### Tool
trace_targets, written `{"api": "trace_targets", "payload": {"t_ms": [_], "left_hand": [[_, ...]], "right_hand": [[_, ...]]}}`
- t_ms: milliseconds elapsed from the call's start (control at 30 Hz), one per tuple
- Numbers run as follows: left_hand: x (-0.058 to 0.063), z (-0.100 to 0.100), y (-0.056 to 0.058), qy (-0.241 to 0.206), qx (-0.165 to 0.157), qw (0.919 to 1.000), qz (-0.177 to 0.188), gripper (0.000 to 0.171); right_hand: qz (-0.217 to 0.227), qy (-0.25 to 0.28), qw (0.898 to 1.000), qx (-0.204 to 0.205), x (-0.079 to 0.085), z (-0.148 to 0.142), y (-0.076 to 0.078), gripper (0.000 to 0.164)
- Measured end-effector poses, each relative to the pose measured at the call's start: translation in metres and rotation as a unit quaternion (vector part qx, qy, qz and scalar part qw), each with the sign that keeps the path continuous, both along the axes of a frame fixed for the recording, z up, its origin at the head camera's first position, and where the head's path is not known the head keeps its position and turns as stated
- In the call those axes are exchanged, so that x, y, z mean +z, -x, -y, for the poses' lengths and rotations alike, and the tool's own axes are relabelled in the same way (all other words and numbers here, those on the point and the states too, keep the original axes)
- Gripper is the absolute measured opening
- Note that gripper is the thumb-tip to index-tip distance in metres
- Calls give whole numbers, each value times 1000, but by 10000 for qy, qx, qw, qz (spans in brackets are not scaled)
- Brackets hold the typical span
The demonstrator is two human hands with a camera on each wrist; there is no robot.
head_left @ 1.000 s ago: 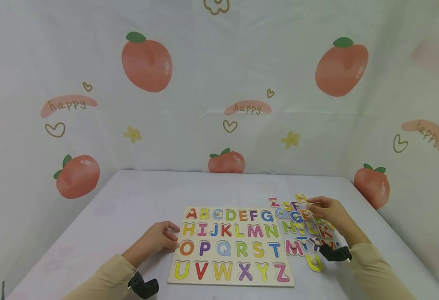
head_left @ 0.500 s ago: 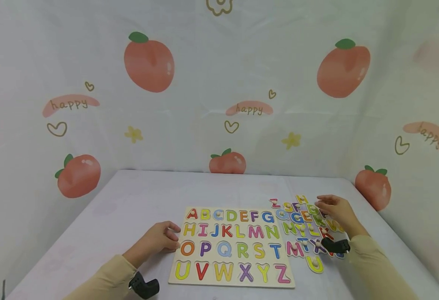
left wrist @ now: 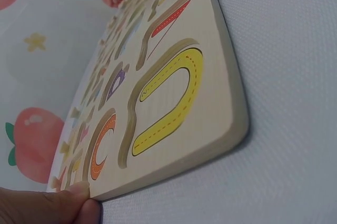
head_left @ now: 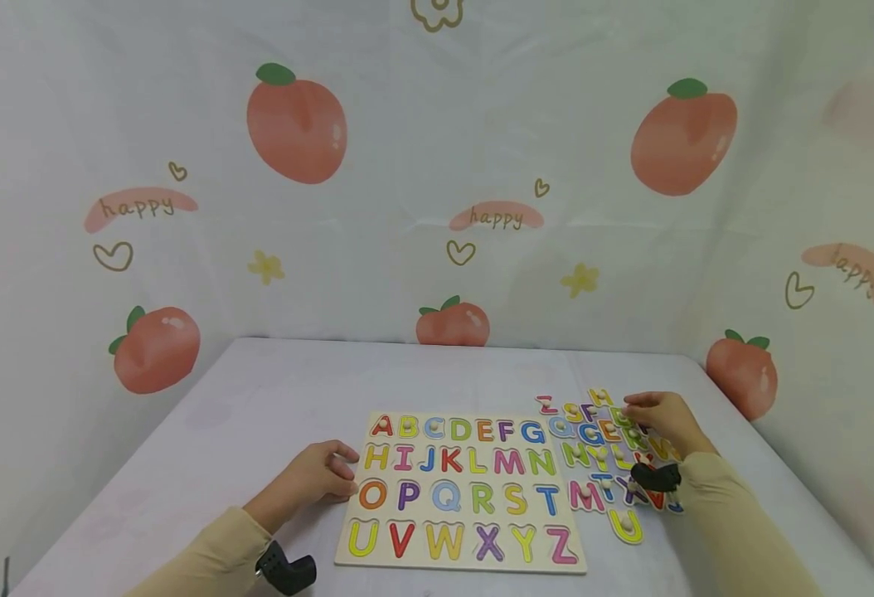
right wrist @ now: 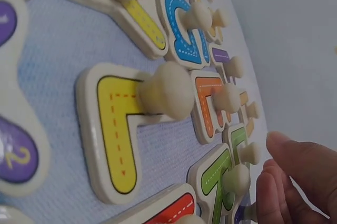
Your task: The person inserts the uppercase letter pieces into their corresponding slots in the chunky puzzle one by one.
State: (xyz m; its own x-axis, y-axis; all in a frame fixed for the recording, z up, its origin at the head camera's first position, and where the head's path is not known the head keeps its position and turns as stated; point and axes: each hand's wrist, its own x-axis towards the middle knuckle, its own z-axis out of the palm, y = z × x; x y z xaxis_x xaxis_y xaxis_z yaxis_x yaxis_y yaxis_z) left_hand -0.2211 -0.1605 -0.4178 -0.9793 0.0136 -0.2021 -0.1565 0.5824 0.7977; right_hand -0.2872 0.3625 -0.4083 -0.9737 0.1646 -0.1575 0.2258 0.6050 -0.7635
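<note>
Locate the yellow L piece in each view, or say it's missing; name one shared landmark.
Head: L piece, right of the board.
Left wrist: cannot be made out.
Right wrist: L piece, left of centre.
Shared landmark: the right hand, in all three.

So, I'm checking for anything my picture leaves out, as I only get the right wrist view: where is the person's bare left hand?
Observer: The left hand touches the left edge of a flat, pale wooden alphabet board.
Operator: Are any letters seated in it?
Observer: Yes: a red wooden A piece, yellow wooden B piece and light-blue wooden C piece sit in its top row, knobs up.
Operator: Any loose piece I can't see?
Observer: A yellow wooden U piece lies right of the board.
</note>
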Motion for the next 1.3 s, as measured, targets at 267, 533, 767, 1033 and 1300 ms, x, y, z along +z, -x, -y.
{"api": "trace_targets", "payload": {"t_ms": [267,533,767,1033,1300], "left_hand": [[0,0,0,-22,-28,10000,-31,42],[-1,0,1,-35,-48,10000,-11,43],[1,-1,0,-39,-47,10000,9,42],[-1,1,0,-2,-52,10000,16,42],[-2,2,1,59,-35,10000,11,43]], "right_hand": [[199,-32,9998,-41,-5,-5,8,44],[239,-293,9992,111,0,-1,7,34],[245,-485,9984,149,-2,-3,10,29],[168,-499,9985,162,-1,-3,9,30],[-12,-641,9978,156,10,9,9,34]]}}
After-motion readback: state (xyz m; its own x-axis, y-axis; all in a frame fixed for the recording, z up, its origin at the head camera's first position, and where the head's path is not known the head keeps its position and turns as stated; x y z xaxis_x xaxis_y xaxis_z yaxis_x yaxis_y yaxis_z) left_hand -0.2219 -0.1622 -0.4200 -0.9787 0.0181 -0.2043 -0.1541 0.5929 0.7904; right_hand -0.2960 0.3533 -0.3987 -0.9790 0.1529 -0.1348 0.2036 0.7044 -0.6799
